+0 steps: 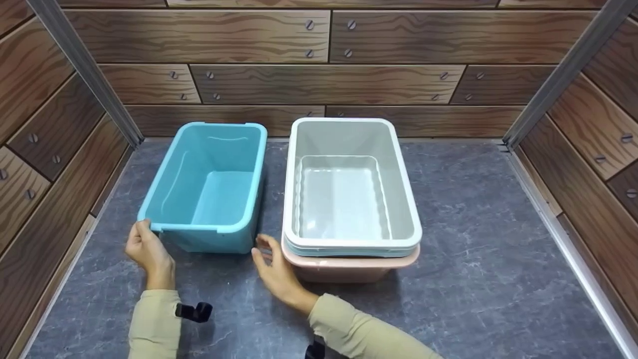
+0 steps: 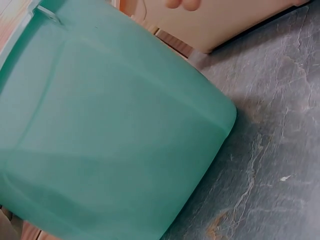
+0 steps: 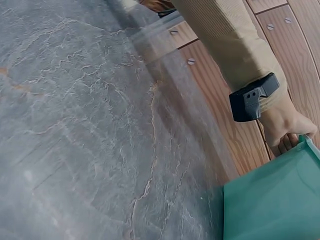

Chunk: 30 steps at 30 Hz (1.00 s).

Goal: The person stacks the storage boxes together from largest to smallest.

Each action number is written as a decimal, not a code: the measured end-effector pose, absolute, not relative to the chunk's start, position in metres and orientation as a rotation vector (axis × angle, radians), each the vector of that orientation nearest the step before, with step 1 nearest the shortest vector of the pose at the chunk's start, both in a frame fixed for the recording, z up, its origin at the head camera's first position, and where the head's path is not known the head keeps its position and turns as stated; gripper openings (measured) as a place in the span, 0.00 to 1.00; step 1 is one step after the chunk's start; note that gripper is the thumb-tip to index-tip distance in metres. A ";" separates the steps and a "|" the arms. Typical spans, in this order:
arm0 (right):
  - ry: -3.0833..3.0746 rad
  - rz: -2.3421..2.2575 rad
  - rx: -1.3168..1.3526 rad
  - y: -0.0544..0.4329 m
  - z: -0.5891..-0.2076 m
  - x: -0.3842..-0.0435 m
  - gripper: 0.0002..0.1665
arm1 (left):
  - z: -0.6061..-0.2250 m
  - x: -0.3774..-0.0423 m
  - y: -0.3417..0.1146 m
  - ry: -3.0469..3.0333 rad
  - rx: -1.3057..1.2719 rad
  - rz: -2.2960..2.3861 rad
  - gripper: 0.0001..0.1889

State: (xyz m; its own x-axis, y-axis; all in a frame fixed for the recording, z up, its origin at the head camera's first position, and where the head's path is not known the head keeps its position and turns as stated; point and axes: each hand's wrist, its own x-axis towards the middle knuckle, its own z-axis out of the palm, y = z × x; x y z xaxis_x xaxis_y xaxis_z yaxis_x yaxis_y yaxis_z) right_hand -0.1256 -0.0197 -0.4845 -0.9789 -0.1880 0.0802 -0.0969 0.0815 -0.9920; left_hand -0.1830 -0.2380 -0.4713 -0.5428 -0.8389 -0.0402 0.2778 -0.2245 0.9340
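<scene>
A turquoise plastic bin point(image 1: 229, 199) stands at the left; it looks greener in the left wrist view, where its outer wall point(image 2: 115, 120) fills much of the picture. My left hand point(image 1: 148, 252) grips its rim at the near left corner, and the right wrist view shows the fingers of that left hand point(image 3: 287, 130) curled under the rim. Between this bin and a nested stack my right hand point(image 1: 276, 271) holds nothing, its fingers loosely bent. The stack has a grey-white bin point(image 1: 354, 244) on top, a light blue rim point(image 1: 349, 252) below it and a pink bin point(image 1: 344, 274) at the bottom.
Both bins stand on a dark grey marbled surface point(image 1: 478, 269). Wood-patterned walls point(image 1: 324, 85) enclose it at the back and both sides, with metal strips point(image 1: 573, 254) along the edges. A black wrist camera point(image 1: 194, 312) sits on the left sleeve.
</scene>
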 end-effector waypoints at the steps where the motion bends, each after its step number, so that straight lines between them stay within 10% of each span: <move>1: 2.256 -2.073 -0.284 -0.021 -0.484 -0.127 0.25 | -0.471 -0.183 -0.237 -1.257 0.729 -1.858 0.22; 30: 2.260 -2.268 -0.023 -0.047 -0.468 -0.153 0.29 | -0.472 -0.179 -0.225 -1.300 0.759 -1.812 0.23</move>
